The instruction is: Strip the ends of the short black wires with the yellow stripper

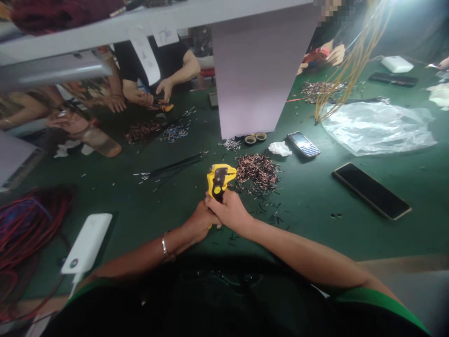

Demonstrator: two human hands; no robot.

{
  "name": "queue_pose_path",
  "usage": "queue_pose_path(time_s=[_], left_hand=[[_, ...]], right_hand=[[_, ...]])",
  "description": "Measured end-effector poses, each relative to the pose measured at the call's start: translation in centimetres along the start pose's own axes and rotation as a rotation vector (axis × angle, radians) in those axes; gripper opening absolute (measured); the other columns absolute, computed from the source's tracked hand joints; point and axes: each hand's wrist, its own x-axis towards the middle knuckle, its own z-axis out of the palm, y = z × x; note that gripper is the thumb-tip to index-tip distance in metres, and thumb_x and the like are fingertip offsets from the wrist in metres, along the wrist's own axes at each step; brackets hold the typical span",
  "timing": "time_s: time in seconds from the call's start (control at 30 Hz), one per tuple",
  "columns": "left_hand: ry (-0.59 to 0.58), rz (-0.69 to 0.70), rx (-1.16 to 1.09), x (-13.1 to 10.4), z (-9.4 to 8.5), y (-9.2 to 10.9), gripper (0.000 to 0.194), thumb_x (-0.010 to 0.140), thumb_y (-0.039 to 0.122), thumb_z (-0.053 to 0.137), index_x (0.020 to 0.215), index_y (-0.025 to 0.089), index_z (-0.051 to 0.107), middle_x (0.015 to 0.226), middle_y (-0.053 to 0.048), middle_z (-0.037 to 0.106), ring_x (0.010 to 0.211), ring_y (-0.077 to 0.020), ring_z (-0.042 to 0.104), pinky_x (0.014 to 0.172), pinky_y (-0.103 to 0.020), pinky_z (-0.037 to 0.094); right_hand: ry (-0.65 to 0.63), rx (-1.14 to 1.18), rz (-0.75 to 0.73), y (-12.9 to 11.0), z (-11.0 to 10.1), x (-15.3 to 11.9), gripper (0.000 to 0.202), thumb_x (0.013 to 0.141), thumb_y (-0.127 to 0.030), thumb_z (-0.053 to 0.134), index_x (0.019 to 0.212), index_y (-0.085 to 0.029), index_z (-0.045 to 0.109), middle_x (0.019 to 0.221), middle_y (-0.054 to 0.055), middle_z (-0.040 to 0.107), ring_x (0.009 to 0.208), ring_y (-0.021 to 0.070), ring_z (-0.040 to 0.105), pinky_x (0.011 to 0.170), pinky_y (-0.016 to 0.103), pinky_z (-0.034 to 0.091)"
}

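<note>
A yellow and black wire stripper (220, 180) stands upright between my two hands, its jaws at the top and turned to the right. My left hand (202, 219) is closed around the lower handle, a bit of yellow showing beneath it. Against it, my right hand (234, 209) is closed on the grip just below the tool's head. Whether a wire is also pinched in the fingers I cannot make out. Just right of the jaws lies a heap of short copper wire ends (257, 171). Bits of black insulation (277, 217) are scattered in front of it.
Black wires (175, 164) lie left of the tool. Two tape rolls (255, 138), a keypad phone (303, 144), a smartphone (371, 191) and a plastic bag (379, 126) are to the right. A power bank (87, 243) and red cable coils (31, 229) lie left. Co-workers' hands work beyond the panel (259, 75).
</note>
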Motion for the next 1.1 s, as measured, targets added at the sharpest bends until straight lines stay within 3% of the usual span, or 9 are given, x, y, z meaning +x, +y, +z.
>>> queue_pose_path(time_s=[0.37, 0.53, 0.6, 0.67, 0.77, 0.83, 0.93, 1.0, 1.1], left_hand=[[-0.101, 0.046, 0.083, 0.4, -0.6, -0.6, 0.014, 0.055, 0.021, 0.064, 0.048, 0.015, 0.054, 0.035, 0.003, 0.047, 0.030, -0.0085, 0.043, 0.033, -0.020, 0.036], [-0.197, 0.024, 0.085, 0.5, -1.5, 0.1, 0.024, 0.061, 0.020, 0.066, 0.044, 0.016, 0.050, 0.035, 0.003, 0.046, 0.031, -0.0078, 0.043, 0.036, -0.021, 0.037], [-0.206, 0.021, 0.068, 0.4, -1.6, 0.8, 0.027, 0.065, 0.023, 0.071, 0.049, 0.017, 0.050, 0.037, 0.004, 0.047, 0.031, -0.0069, 0.043, 0.037, -0.021, 0.037], [-0.219, 0.004, 0.050, 0.4, -1.7, 1.2, 0.031, 0.069, 0.028, 0.074, 0.054, 0.017, 0.050, 0.039, 0.005, 0.047, 0.031, -0.0060, 0.041, 0.036, -0.021, 0.036], [-0.243, -0.004, 0.046, 0.4, -1.8, 1.5, 0.031, 0.072, 0.031, 0.076, 0.060, 0.018, 0.051, 0.041, 0.006, 0.047, 0.031, -0.0059, 0.040, 0.036, -0.022, 0.035], [-0.258, -0.009, 0.055, 0.4, -1.8, 1.3, 0.029, 0.072, 0.032, 0.076, 0.063, 0.018, 0.053, 0.040, 0.007, 0.045, 0.031, -0.0063, 0.040, 0.036, -0.023, 0.036], [-0.253, -0.026, 0.061, 0.4, -1.7, 1.2, 0.026, 0.069, 0.031, 0.078, 0.066, 0.018, 0.055, 0.039, 0.008, 0.044, 0.030, -0.0065, 0.039, 0.036, -0.023, 0.036], [-0.259, -0.043, 0.059, 0.4, -1.7, 1.1, 0.027, 0.068, 0.030, 0.078, 0.065, 0.018, 0.055, 0.039, 0.008, 0.045, 0.030, -0.0063, 0.039, 0.036, -0.022, 0.036], [-0.302, -0.074, 0.057, 0.5, -1.7, 1.1, 0.032, 0.069, 0.031, 0.078, 0.060, 0.019, 0.050, 0.039, 0.008, 0.044, 0.030, -0.0060, 0.040, 0.036, -0.022, 0.036]], right_hand=[[-0.058, -0.082, 0.075, -0.5, -0.1, 0.1, 0.033, 0.089, -0.037, 0.060, 0.064, -0.023, 0.044, 0.041, -0.004, 0.052, 0.039, 0.0148, 0.060, 0.039, 0.022, 0.046], [0.016, -0.347, -0.138, -0.5, -2.2, -0.9, 0.038, 0.086, -0.046, 0.065, 0.060, -0.021, 0.053, 0.057, 0.004, 0.065, 0.057, 0.0184, 0.065, 0.053, 0.030, 0.051], [0.111, -0.354, -0.234, -0.8, -4.0, -1.7, 0.026, 0.087, -0.040, 0.063, 0.071, -0.020, 0.067, 0.069, 0.006, 0.073, 0.064, 0.0187, 0.067, 0.063, 0.033, 0.055], [0.303, -0.338, -0.322, -1.1, -6.0, -2.1, 0.018, 0.087, -0.034, 0.061, 0.087, -0.021, 0.074, 0.083, 0.006, 0.077, 0.071, 0.0186, 0.070, 0.073, 0.036, 0.058], [0.475, -0.240, -0.320, -1.1, -8.4, -1.4, 0.026, 0.082, -0.033, 0.067, 0.105, -0.023, 0.075, 0.105, 0.007, 0.077, 0.078, 0.0189, 0.072, 0.082, 0.039, 0.061], [0.430, -0.109, -0.258, -0.7, -9.4, -0.3, 0.036, 0.077, -0.033, 0.073, 0.111, -0.022, 0.074, 0.114, 0.009, 0.076, 0.081, 0.0199, 0.073, 0.082, 0.041, 0.062], [0.255, 0.053, -0.203, 0.0, -9.8, 1.0, 0.038, 0.073, -0.031, 0.077, 0.109, -0.019, 0.075, 0.114, 0.011, 0.075, 0.084, 0.0207, 0.074, 0.084, 0.042, 0.063], [0.175, 0.131, -0.183, 0.3, -9.8, 1.3, 0.032, 0.074, -0.030, 0.076, 0.104, -0.019, 0.076, 0.107, 0.010, 0.077, 0.078, 0.0192, 0.075, 0.082, 0.042, 0.063], [0.176, 0.199, -0.172, 0.5, -9.9, 1.3, 0.022, 0.073, -0.028, 0.077, 0.092, -0.019, 0.078, 0.087, 0.006, 0.078, 0.068, 0.0169, 0.073, 0.079, 0.040, 0.063]])
